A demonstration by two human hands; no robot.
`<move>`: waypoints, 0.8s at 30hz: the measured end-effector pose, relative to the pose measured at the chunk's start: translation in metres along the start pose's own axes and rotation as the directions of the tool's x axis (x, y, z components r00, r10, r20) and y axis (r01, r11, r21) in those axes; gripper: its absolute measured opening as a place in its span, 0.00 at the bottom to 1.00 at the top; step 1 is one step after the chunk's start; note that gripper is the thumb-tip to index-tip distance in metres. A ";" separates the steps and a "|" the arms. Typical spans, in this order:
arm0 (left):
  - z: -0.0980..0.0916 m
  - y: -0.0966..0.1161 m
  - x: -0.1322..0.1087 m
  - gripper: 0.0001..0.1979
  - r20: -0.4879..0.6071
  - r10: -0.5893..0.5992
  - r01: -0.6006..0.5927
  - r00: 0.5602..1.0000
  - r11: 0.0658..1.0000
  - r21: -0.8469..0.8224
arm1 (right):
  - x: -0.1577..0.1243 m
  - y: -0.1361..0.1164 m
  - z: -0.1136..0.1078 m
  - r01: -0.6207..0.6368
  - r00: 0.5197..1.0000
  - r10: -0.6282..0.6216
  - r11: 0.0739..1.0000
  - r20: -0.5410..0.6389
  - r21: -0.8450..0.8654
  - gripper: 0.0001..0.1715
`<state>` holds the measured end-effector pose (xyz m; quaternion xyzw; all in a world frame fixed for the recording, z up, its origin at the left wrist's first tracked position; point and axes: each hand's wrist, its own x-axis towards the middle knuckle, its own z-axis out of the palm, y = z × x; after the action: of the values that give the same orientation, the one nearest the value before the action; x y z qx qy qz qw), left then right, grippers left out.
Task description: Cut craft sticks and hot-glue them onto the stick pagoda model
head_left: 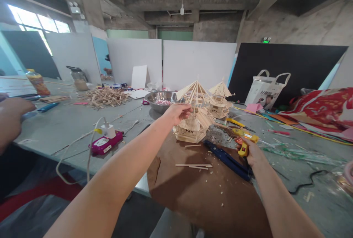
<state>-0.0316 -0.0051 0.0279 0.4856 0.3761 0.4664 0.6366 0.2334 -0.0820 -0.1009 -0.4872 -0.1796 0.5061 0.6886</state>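
Pale wooden-stick pavilion [191,136] at far edge of brown flat sheet [198,197]: lower roof [190,123] clad, upper roof [194,90] gappy, prob. unfinished. My L hand [178,114]: fingertips together, can't tell on what; R hand [253,152] clamped round yellow glue gun [249,136].

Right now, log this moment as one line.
left hand: at front stick pavilion, contact unclear | right hand: holding yellow gun-shaped tool | blue-handled tool: on brown sheet

A pale, two-tiered stick pavilion [193,123] stands upright, left of a yellow glue gun [245,134].
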 end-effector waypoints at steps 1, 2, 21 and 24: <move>-0.001 0.000 0.001 0.03 0.003 -0.003 0.003 1.000 1.000 -0.006 | 0.000 0.000 0.000 0.002 1.000 -0.002 1.000 0.001 0.000 0.03; -0.002 -0.001 0.002 0.03 0.008 -0.002 0.002 1.000 1.000 -0.014 | 0.001 0.000 -0.001 0.004 1.000 -0.004 1.000 0.002 0.001 0.03; 0.002 0.001 0.006 0.04 -0.024 0.082 -0.083 0.996 0.995 -0.059 | -0.001 -0.001 0.001 -0.005 1.000 0.005 1.000 -0.004 0.012 0.06; 0.002 0.002 0.006 0.03 -0.017 0.085 -0.085 0.996 0.995 -0.049 | -0.001 -0.001 0.000 -0.008 1.000 0.008 1.000 -0.003 0.011 0.05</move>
<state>-0.0290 0.0006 0.0302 0.4818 0.3479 0.5058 0.6253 0.2332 -0.0823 -0.1000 -0.4851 -0.1739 0.5088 0.6896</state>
